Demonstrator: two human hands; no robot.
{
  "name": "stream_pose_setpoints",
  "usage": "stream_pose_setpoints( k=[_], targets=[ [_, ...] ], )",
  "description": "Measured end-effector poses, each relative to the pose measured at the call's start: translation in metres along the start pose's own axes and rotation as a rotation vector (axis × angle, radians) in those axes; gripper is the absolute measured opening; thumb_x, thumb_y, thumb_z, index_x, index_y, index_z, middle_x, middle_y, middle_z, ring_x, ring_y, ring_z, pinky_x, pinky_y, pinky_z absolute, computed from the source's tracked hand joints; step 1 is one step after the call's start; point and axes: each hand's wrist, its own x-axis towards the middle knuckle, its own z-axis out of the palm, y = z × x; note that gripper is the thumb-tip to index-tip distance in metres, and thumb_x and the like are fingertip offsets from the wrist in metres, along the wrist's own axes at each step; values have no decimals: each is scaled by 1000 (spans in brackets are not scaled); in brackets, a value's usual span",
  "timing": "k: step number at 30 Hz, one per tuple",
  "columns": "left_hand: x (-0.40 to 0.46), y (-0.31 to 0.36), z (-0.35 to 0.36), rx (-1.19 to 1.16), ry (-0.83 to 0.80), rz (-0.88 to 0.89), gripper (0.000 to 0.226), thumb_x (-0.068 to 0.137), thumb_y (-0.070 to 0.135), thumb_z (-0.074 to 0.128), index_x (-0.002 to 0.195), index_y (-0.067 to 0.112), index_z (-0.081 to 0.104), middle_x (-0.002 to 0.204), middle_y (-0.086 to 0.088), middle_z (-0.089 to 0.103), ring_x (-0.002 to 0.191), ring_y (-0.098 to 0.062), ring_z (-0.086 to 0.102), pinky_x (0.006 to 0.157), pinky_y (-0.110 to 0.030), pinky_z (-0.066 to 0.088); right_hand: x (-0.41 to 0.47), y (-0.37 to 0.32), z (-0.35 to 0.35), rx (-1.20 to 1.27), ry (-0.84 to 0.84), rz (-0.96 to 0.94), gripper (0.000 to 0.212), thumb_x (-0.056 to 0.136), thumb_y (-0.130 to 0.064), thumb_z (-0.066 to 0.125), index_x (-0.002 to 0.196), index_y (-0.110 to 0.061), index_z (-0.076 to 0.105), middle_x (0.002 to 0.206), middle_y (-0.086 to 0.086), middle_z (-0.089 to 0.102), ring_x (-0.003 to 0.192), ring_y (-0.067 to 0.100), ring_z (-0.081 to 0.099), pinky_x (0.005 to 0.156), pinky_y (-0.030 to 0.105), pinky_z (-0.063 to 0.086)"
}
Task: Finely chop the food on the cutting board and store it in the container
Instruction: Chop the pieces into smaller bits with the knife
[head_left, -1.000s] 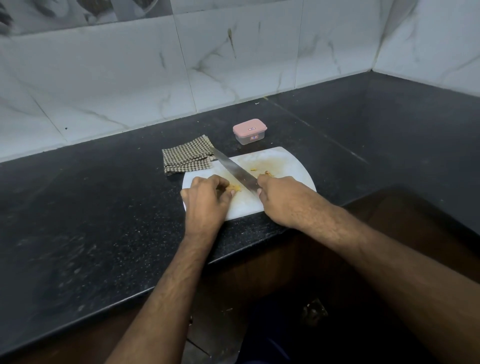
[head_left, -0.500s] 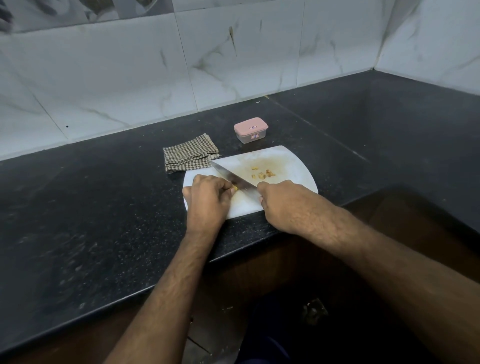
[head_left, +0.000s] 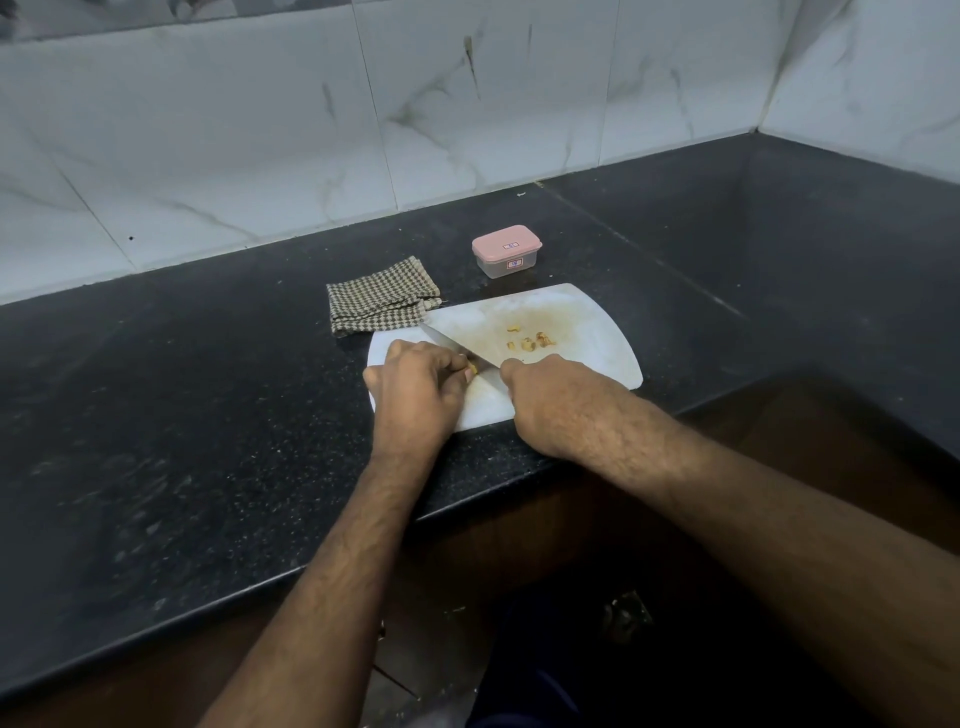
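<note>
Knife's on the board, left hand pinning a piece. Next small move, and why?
Probably press the knife down through the yellowish piece that the left hand pinches against the cutting board. The right hand grips the handle, the blade lies right beside that piece, and only a few cut bits lie on the board; the pink-lidded container is closed.

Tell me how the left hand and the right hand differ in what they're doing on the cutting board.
The left hand curls its fingers round a small yellowish food piece, pinning it down; the right hand grips the knife by its handle. The left hand sits on the blade's left, the right hand at its near end. Both rest over the white cutting board, knuckles up.
</note>
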Motion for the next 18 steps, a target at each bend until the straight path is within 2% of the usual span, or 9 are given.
stream_pose_setpoints(
  k=[3, 7, 11, 14, 18],
  targets=[
    [2, -3, 1, -12, 0, -22, 6, 90, 28, 78, 96, 28, 80, 104, 16, 74, 112, -13, 56, 84, -29, 16, 4, 1, 4, 14, 3, -1, 36, 100, -14, 47, 134, -20, 42, 81, 0, 40, 74, 15, 44, 73, 35, 45],
    [5, -9, 1, -87, -11, -89, 13, 85, 32, 82, 95, 33, 75, 92, 19, 72, 103, -12, 65, 104, -45, 42, 3, 10, 6, 64, 20, -1, 30, 105, -23, 41, 135, -22, 44, 88, 0, 44, 90, 22, 51, 76, 36, 44],
    [3, -7, -1, -150, -17, -131, 19, 80, 32, 86, 81, 39, 68, 85, 20, 71, 96, -10, 67, 98, -51, 51, -4, 15, 3, 115, 55, 16, 27, 106, -24, 39, 131, -22, 48, 108, 5, 53, 96, 23, 54, 79, 36, 48],
    [3, -9, -1, -181, -22, -131, 12, 80, 33, 86, 82, 36, 74, 85, 21, 72, 94, -8, 68, 97, -51, 53, -9, 16, -1, 154, 113, 26, 29, 107, -27, 35, 132, -23, 48, 104, 5, 53, 95, 24, 57, 81, 38, 53],
    [2, -8, 0, -196, -22, -120, 9, 82, 28, 85, 91, 27, 82, 79, 31, 65, 97, -9, 68, 102, -51, 51, -16, 13, -6, 139, 114, 22, 31, 107, -28, 36, 136, -23, 47, 104, 4, 50, 94, 22, 53, 79, 36, 49]
  ],
)
